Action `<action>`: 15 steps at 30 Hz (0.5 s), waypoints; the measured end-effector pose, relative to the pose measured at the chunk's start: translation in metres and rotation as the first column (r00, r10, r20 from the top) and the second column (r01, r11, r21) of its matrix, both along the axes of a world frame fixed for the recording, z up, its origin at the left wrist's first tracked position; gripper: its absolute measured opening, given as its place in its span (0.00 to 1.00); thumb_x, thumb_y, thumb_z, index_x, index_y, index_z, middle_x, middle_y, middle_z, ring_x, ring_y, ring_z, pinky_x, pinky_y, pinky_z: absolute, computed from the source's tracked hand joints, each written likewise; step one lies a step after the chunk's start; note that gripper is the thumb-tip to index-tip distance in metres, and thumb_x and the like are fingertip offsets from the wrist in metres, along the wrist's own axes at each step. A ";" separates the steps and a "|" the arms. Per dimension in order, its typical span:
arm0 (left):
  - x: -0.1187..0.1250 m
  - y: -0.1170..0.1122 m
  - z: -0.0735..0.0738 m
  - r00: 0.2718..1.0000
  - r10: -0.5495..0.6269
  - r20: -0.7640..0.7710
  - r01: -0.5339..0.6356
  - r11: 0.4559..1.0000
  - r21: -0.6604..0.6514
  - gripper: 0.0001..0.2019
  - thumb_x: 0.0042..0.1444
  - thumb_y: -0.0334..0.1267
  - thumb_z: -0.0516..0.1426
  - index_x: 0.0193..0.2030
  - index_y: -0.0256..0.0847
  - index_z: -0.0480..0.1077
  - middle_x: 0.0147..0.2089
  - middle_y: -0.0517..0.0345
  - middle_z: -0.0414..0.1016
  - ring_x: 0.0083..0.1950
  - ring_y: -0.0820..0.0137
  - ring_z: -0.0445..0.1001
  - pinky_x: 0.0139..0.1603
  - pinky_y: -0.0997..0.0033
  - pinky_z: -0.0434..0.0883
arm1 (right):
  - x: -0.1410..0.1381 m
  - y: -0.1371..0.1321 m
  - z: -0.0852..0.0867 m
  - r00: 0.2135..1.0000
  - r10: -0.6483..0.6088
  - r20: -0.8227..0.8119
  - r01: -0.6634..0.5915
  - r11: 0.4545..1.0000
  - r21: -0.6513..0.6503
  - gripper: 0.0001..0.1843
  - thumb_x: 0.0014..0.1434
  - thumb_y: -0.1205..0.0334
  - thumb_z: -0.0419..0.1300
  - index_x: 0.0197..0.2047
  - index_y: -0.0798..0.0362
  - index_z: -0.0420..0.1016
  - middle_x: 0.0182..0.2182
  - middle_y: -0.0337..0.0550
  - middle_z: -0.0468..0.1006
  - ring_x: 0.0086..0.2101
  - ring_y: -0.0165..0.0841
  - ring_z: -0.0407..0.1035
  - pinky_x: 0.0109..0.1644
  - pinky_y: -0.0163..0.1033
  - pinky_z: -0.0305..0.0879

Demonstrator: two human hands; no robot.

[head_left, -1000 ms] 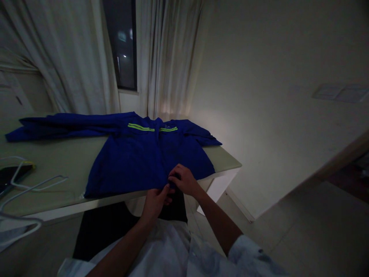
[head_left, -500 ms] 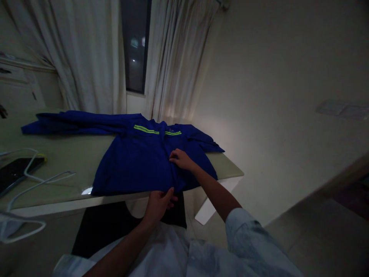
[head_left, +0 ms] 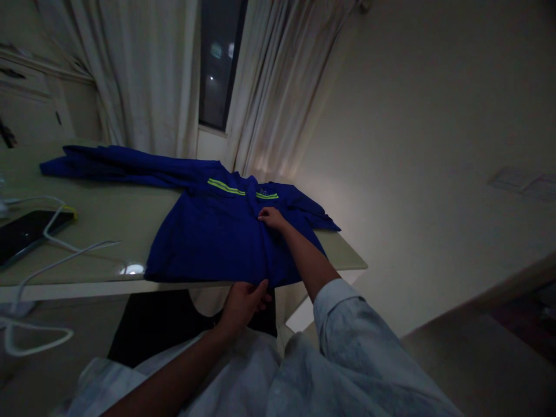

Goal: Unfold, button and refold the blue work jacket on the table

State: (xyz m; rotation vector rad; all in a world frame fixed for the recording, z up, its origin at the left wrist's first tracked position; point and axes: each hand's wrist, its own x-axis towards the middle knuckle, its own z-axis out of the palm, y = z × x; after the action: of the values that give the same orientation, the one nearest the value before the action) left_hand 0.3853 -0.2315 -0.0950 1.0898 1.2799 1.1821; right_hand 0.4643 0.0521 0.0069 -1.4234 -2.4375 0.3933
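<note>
A blue long-sleeved jacket (head_left: 208, 231) lies front up across the table, its collar toward the window and its hem at the near edge. Two yellow-green stripes cross its chest, and a small mark shows above the right-hand stripe. At the bottom of the front opening, my left hand (head_left: 244, 300) is closed with thumb and fingers on the hem. Farther up the same opening, my right hand (head_left: 272, 218) pinches the fabric edge below the stripes. One sleeve stretches out to the left; the other bends down toward the table's right corner.
On the left of the pale green tabletop (head_left: 117, 214) lie a dark phone (head_left: 30, 231) and a white cable (head_left: 65, 246) that hangs over the near edge. Curtains (head_left: 152, 75) and a dark window (head_left: 220, 63) stand behind. A bare wall (head_left: 412, 145) rises at the right.
My right hand has slid up the jacket's front opening toward the collar. My left hand stays at the hem. The view has shifted and tilted slightly.
</note>
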 end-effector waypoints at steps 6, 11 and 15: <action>0.002 -0.001 0.000 0.999 0.012 -0.053 -0.011 1.000 0.014 0.32 0.58 0.67 0.55 0.25 0.38 0.80 0.23 0.48 0.78 0.24 0.64 0.74 0.27 0.68 0.63 | -0.009 0.009 -0.004 0.996 -0.082 0.042 0.080 0.996 0.040 0.05 0.62 0.65 0.69 0.43 0.51 0.83 0.43 0.44 0.84 0.44 0.37 0.75 0.52 0.40 0.70; 0.000 -0.006 0.004 0.996 -0.004 -0.095 0.005 1.000 0.009 0.33 0.59 0.68 0.53 0.26 0.39 0.80 0.23 0.50 0.78 0.26 0.64 0.75 0.29 0.67 0.64 | -0.017 0.023 -0.008 0.995 -0.069 0.069 0.067 0.997 0.030 0.06 0.61 0.64 0.68 0.43 0.50 0.82 0.45 0.43 0.83 0.46 0.37 0.75 0.54 0.41 0.69; -0.004 -0.011 0.013 0.990 -0.013 -0.141 0.011 1.000 -0.016 0.33 0.60 0.66 0.52 0.25 0.39 0.80 0.22 0.52 0.77 0.25 0.65 0.75 0.29 0.67 0.63 | -0.021 0.040 -0.005 0.997 0.028 0.070 -0.024 0.998 -0.059 0.04 0.58 0.66 0.69 0.38 0.52 0.81 0.40 0.42 0.83 0.42 0.35 0.75 0.51 0.39 0.68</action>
State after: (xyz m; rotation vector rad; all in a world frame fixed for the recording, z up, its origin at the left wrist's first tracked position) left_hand 0.3811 -0.2427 -0.0818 1.1854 1.3862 1.1007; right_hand 0.4437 0.0917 0.0014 -1.4538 -2.5230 0.4296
